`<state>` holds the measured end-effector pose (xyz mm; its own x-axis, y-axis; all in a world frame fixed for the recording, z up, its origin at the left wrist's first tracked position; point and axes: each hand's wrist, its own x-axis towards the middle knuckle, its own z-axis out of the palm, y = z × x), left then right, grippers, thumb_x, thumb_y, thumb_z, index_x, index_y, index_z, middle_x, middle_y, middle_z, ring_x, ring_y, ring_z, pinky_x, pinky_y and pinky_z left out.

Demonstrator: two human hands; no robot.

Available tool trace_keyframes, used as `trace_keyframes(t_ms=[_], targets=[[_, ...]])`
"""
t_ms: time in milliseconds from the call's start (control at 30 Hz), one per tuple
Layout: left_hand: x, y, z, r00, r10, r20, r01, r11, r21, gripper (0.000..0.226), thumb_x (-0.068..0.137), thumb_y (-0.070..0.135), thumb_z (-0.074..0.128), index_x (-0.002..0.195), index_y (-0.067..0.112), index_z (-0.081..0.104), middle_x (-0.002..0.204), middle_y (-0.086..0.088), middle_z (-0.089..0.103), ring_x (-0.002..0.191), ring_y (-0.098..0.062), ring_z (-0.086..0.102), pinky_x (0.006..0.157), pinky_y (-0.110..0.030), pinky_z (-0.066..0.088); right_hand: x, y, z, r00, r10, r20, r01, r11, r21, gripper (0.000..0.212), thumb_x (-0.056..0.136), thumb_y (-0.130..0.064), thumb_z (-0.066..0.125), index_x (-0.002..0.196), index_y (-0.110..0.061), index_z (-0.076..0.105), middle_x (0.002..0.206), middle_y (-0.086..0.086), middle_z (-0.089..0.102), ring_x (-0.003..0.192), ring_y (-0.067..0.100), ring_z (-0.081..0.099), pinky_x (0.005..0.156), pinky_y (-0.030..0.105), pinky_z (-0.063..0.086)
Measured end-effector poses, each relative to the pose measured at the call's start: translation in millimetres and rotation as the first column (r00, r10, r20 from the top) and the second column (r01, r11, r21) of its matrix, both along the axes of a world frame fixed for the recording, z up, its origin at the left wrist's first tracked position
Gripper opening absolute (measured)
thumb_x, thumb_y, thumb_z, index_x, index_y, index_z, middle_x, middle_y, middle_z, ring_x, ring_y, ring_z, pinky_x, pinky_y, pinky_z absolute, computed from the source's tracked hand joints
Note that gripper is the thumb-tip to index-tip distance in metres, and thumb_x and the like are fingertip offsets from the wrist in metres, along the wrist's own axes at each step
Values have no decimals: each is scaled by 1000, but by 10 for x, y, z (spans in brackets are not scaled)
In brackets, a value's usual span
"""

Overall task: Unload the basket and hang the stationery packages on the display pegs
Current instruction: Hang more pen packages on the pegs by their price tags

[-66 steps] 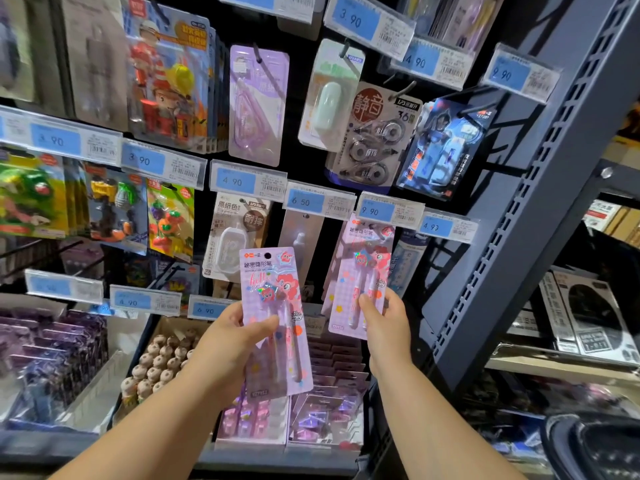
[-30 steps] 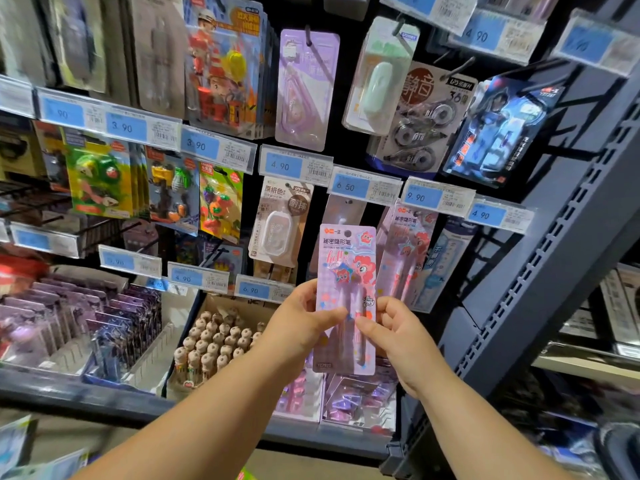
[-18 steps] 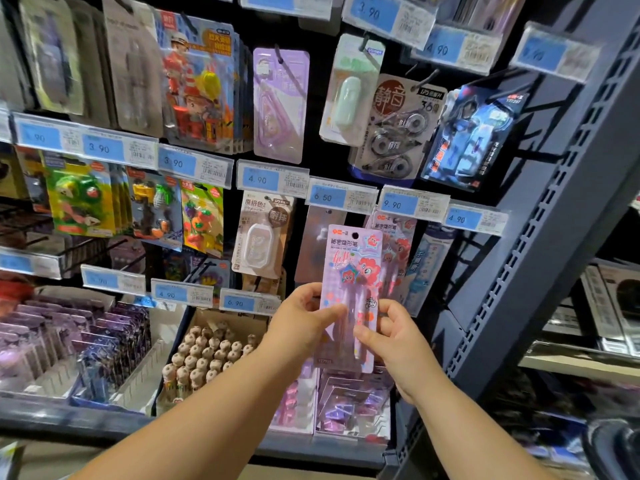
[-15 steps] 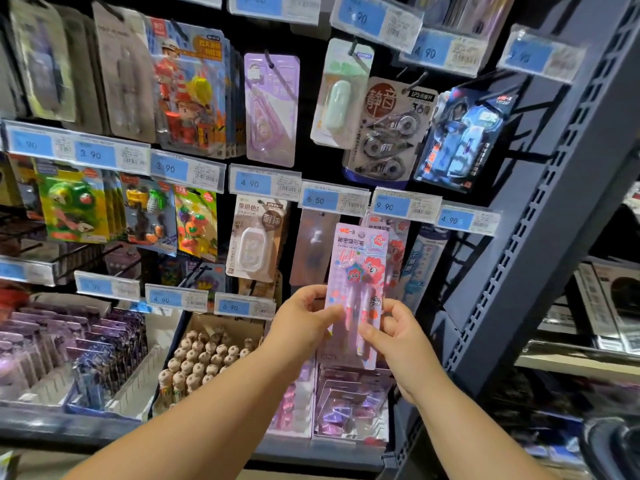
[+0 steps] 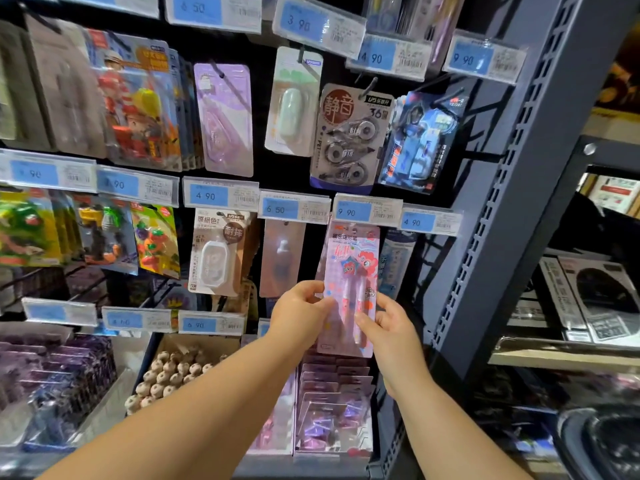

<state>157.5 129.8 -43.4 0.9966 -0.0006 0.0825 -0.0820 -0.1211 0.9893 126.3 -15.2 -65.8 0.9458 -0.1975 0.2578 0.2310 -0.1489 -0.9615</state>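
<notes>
A pink pen package (image 5: 351,268) with cartoon pony art hangs upright under the blue 9.90 price tag (image 5: 367,211), its top tucked just behind the tag. My left hand (image 5: 299,310) pinches its left edge with thumb and fingers. From the other side, my right hand (image 5: 389,327) holds the lower right edge, thumb on the front. I cannot see the peg itself; the tag hides it. More of the same pink packaging shows just behind the held one.
Neighbouring pegs carry a brown package (image 5: 282,258), a white correction-tape pack (image 5: 218,252) and a blue pack (image 5: 394,261). Trays of purple packs (image 5: 332,400) and a box of small round items (image 5: 173,372) sit below. A slotted grey upright (image 5: 512,188) stands at right.
Both hands have lifted the pink package up and to the right, from in front of the hanging ones to under the 9.90 tag. The grip is the same.
</notes>
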Motion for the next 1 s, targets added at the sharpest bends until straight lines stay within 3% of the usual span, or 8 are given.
trace_keyframes(t_ms=[67, 167, 367, 500, 633, 767, 867, 1000], targets=[[42, -24, -5, 1000, 9, 1, -9, 1000, -1, 31, 93, 24, 64, 124, 23, 61, 101, 3, 67, 76, -16, 65, 75, -35, 57, 38, -15, -13, 1000, -15, 0, 15, 1000, -1, 36, 95, -16, 61, 124, -36, 54, 63, 3, 59, 64, 13, 56, 80, 31, 50], [89, -48, 5, 1000, 9, 20, -9, 1000, 9, 29, 93, 21, 64, 121, 22, 60, 93, 2, 64, 62, -12, 58, 65, -31, 54, 94, -40, -44, 999, -40, -6, 40, 999, 1, 43, 95, -19, 61, 134, -33, 51, 63, 2, 58, 63, 11, 56, 82, 35, 51], [171, -81, 50, 998, 12, 59, -17, 996, 84, 21, 93, 20, 64, 113, 24, 59, 91, 6, 60, 61, -10, 54, 61, -22, 48, 202, -26, -65, 997, -72, -27, 73, 997, 39, 43, 95, -23, 62, 134, -36, 52, 70, 3, 60, 71, 13, 60, 80, 29, 50], [216, -89, 69, 996, 36, 85, -54, 975, 215, 14, 92, 25, 62, 104, 29, 56, 89, 8, 61, 62, -11, 54, 58, -21, 46, 267, -8, -93, 992, -120, -34, 121, 991, 52, 34, 93, -26, 65, 123, -38, 55, 82, 8, 71, 88, 20, 68, 85, 35, 53], [233, -102, 66, 992, 69, 107, -100, 943, 318, 9, 93, 28, 62, 98, 22, 58, 84, 4, 64, 46, 2, 51, 41, -9, 35, 274, -15, -92, 974, -223, -48, 224, 974, 38, 15, 88, -28, 70, 101, -30, 62, 71, -5, 69, 81, 11, 66, 82, 36, 53], [172, -77, -8, 988, 86, 129, -126, 929, 347, 9, 93, 23, 63, 100, 21, 58, 87, 5, 63, 61, -2, 52, 49, -14, 35, 226, -17, -115, 941, -332, -64, 327, 942, -78, 26, 86, -33, 72, 105, -26, 57, 87, -13, 62, 80, 1, 59, 70, 20, 46], [69, 15, -134, 989, 67, 132, -107, 940, 324, 12, 91, 26, 65, 97, 24, 55, 85, 7, 61, 69, -6, 54, 59, -22, 42, 172, 14, -140, 915, -399, -66, 381, 905, -192, 30, 87, -38, 70, 109, -30, 51, 108, -7, 54, 95, 9, 54, 71, 22, 38], [-151, 220, -380, 992, 17, 121, -55, 945, 323, 13, 90, 27, 68, 94, 28, 56, 75, 10, 59, 67, -10, 56, 62, -26, 45, 16, 126, -230, 934, -357, 9, 338, 875, -347, 23, 90, -36, 65, 105, -31, 49, 110, -7, 47, 93, 8, 50, 66, 14, 36]])
